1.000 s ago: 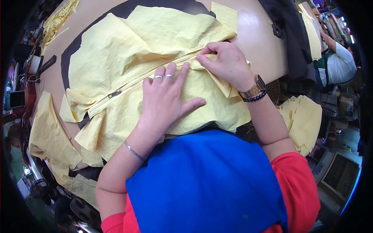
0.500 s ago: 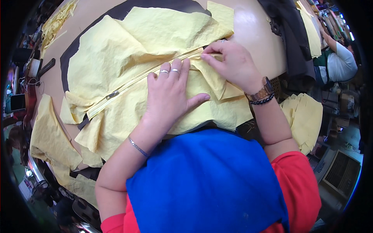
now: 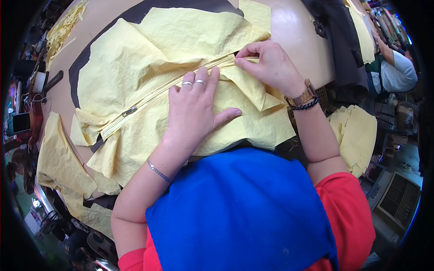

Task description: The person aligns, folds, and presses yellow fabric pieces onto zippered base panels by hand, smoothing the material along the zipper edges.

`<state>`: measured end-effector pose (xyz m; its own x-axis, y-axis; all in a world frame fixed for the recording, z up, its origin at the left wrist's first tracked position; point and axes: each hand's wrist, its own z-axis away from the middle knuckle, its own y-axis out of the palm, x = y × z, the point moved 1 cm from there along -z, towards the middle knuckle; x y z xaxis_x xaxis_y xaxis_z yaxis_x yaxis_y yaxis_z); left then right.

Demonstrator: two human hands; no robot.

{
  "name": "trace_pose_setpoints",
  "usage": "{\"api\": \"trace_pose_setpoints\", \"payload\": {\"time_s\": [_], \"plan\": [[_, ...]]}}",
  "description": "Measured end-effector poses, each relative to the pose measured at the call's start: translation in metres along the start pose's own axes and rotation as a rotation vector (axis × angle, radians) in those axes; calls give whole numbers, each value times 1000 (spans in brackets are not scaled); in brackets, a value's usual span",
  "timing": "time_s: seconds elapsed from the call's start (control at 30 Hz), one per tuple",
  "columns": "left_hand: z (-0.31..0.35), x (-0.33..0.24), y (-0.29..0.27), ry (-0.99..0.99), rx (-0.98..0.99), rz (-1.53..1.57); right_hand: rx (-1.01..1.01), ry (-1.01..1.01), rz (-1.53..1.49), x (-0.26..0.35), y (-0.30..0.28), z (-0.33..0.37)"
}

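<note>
Head view: the left hand point(image 3: 194, 115) is laid flat, palm down, on the yellow fabric piece point(image 3: 149, 67), fingers extended close together and thumb spread to the side, the fingertips resting against the yellow zipper point(image 3: 162, 92). Two rings are worn on it, and one thin bracelet at the wrist. The right hand point(image 3: 271, 67) is bent at the wrist, its fingertips pinched narrow on a fold of the fabric at the zipper's upper end. One watch point(image 3: 304, 95) and one bead bracelet are seen on that wrist. The fabric is spread across the middle of the worktable point(image 3: 298, 31), the zipper running diagonally, its one metal slider point(image 3: 129, 110) toward the left edge. One stack of yellow pieces point(image 3: 355, 135) lies off the right edge.
</note>
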<state>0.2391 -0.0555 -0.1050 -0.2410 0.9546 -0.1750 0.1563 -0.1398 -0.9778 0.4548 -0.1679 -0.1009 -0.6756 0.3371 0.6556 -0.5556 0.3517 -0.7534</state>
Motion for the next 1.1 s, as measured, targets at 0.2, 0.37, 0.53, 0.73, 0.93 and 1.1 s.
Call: {"api": "trace_pose_setpoints", "payload": {"time_s": [0.2,0.37,0.53,0.73,0.93,1.1], "plan": [[1,0,2,16,-49,-14,53,54,-52,0,-3,0],[0,0,2,23,-74,-38,-178,-249,178,26,-4,13],[1,0,3,12,-68,-33,-194,-405,260,41,4,24],[1,0,1,-3,-15,-7,-161,2,-33,15,5,18],[1,0,1,-2,-15,-7,-137,-20,-26,8,6,12],[1,1,-1,-2,-6,5,-126,-17,-80,8,7,12]]}}
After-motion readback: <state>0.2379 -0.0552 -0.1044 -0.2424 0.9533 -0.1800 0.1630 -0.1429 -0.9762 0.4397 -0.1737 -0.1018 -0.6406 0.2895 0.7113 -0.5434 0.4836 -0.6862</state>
